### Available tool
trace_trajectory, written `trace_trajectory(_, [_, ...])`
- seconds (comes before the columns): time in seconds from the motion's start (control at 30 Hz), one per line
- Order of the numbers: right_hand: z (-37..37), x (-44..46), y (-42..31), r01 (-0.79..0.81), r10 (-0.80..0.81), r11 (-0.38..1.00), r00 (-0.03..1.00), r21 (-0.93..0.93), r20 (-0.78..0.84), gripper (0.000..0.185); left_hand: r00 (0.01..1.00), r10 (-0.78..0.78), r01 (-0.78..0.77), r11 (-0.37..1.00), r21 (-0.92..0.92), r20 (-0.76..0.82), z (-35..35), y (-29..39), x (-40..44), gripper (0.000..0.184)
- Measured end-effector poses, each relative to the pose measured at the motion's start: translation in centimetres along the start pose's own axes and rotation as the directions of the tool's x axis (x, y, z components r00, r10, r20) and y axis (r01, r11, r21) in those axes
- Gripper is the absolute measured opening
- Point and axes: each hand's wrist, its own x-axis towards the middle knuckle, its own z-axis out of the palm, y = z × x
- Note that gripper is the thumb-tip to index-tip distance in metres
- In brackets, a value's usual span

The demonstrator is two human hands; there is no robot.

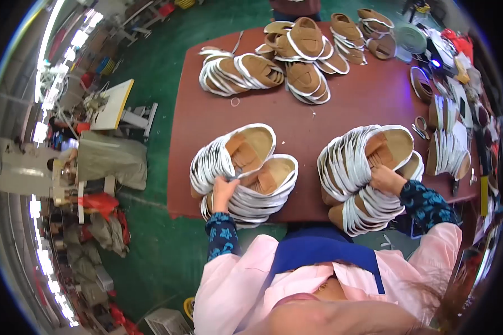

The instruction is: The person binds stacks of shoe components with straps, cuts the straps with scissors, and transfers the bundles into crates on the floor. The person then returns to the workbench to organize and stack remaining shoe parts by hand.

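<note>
A green floor (pixel 156 245) spreads under everything, and a reddish-brown bench (pixel 363 100) takes up the middle. At its far side another person (pixel 296 6) stands, cut off by the top edge. Off to the left are a drab cloth cover (pixel 112 162) and a pale machine table (pixel 109 109). The bench's far half carries a heap of brown, white-edged shoe uppers (pixel 307 42). Along its right side, papers and packets (pixel 458 97) crowd together, any print too small to read, beside more nested uppers (pixel 447 156). At the near edge sit the left pair of stacks (pixel 215 159) and the right pair of stacks (pixel 343 159), with bare bench between; both overhang the edge slightly. The left hand (pixel 223 192) is curled closed on the side of its pair, fingers partly hidden; the right hand (pixel 384 180) grips an upper's inner edge, its thumb unclear. A thin white ring (pixel 235 102) lies beyond the left pair.
</note>
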Motion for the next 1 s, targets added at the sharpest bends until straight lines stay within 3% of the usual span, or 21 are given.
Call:
trace_trajectory(0.07, [-2.4, -0.8, -3.4, -0.051, 0.056, 0.996, 0.996, 0.079, -0.068, 0.019, 0.991, 0.037, -0.031, 0.998, 0.046, -0.13, -0.7, 2.2, -2.4, 0.062])
trace_trajectory(0.17, [-5.9, -2.7, -10.2, -0.192, 0.196, 0.979, 0.979, 0.069, -0.053, 0.02, 0.989, 0.1, -0.131, 0.926, 0.355, 0.105, -1.9, 4.2, -2.6, 0.064])
trace_trajectory(0.2, [-5.3, -3.5, -13.0, -0.285, 0.287, 0.952, 0.958, 0.109, -0.003, 0.019, 0.965, 0.113, -0.188, 0.927, 0.324, 0.236, -2.2, 4.3, -1.8, 0.063])
trace_trajectory(0.27, [-5.6, -5.4, -17.9, -0.425, 0.437, 0.895, 0.897, 0.133, -0.074, 0.016, 0.877, 0.123, -0.262, 0.932, 0.249, 0.465, -3.5, 4.0, -0.3, 0.061])
trace_trajectory(0.3, [-3.9, -6.8, -21.2, -0.497, 0.518, 0.833, 0.855, 0.243, -0.028, 0.013, 0.838, 0.138, -0.255, 0.954, 0.156, 0.528, -3.2, 1.9, 1.5, 0.047])
trace_trajectory(0.4, [-2.0, -10.5, -29.5, -0.627, 0.675, 0.616, 0.732, 0.476, 0.09, 0.004, 0.837, 0.175, -0.003, 0.949, -0.315, 0.519, -2.1, -1.8, 2.9, 0.031])
trace_trajectory(0.47, [-0.5, -12.8, -34.5, -0.732, 0.788, 0.438, 0.592, 0.521, 0.169, 0.001, 0.843, 0.206, -0.023, 0.937, -0.35, 0.497, -1.1, -2.5, 3.7, 0.021])
trace_trajectory(0.5, [-0.4, -13.8, -36.9, -0.732, 0.793, 0.439, 0.588, 0.521, 0.158, 0.001, 0.862, 0.203, -0.045, 0.943, -0.329, 0.465, -1.6, -0.8, 2.0, 0.02])
trace_trajectory(0.53, [-0.8, -14.7, -39.5, -0.838, 0.877, 0.241, 0.404, 0.49, 0.26, 0.0, 0.868, 0.21, -0.075, 0.951, -0.299, 0.45, -1.6, 1.2, 0.4, 0.019])
trace_trajectory(0.6, [-0.9, -16.1, -44.7, -0.888, 0.919, 0.092, 0.25, 0.45, 0.306, 0.002, 0.846, 0.397, -0.311, 0.91, -0.275, 0.356, -1.8, 1.7, -1.1, 0.02])
trace_trajectory(0.73, [-0.2, -19.5, -54.8, -0.909, 0.91, -0.134, 0.044, 0.394, 0.412, 0.003, 0.852, 0.474, -0.367, 0.843, -0.393, 0.221, 1.6, 4.9, -8.1, 0.02])
trace_trajectory(0.8, [0.1, -21.9, -60.2, -0.903, 0.917, -0.248, -0.102, 0.351, 0.386, 0.011, 0.794, 0.591, -0.428, 0.707, -0.563, 0.14, 5.3, 5.2, -10.3, 0.018])
trace_trajectory(0.87, [-1.0, -24.7, -64.1, -0.895, 0.901, -0.335, -0.213, 0.294, 0.379, 0.007, 0.817, 0.516, -0.238, 0.71, -0.663, 0.259, 10.0, 8.5, -17.3, 0.018])
trace_trajectory(0.9, [-1.0, -26.1, -66.4, -0.874, 0.886, -0.383, -0.256, 0.3, 0.387, 0.005, 0.865, 0.376, -0.009, 0.674, -0.739, 0.333, 13.0, 10.1, -20.5, 0.027])
trace_trajectory(0.93, [-0.9, -27.0, -68.5, -0.853, 0.849, -0.453, -0.325, 0.258, 0.416, 0.007, 0.808, 0.411, -0.012, 0.727, -0.686, 0.421, 15.9, 10.4, -21.5, 0.032])
trace_trajectory(1.0, [-2.1, -29.0, -71.9, -0.806, 0.804, -0.543, -0.417, 0.237, 0.424, 0.006, 0.713, 0.478, -0.033, 0.753, -0.657, 0.513, 18.4, 15.6, -32.8, 0.031])
